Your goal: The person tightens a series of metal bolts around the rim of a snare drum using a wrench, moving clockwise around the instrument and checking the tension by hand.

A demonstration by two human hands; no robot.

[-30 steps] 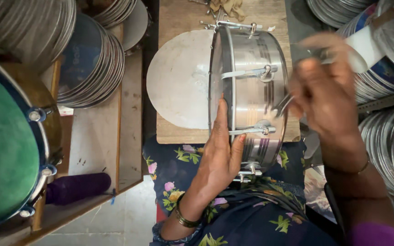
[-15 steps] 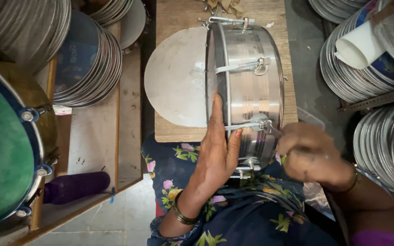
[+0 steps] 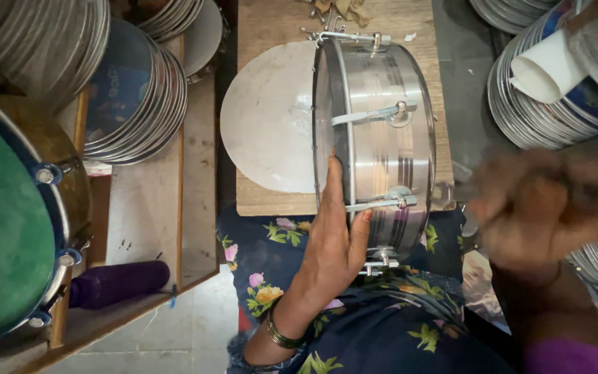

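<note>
shiny steel drum (image 3: 382, 145) (metal tension hooks) on edge, on wooden board

One metal drum (image 3: 382, 138), one green-headed drum (image 3: 8, 221), one purple bottle (image 3: 115, 282), two hands (image 3: 333, 242) (one blurred).
</note>
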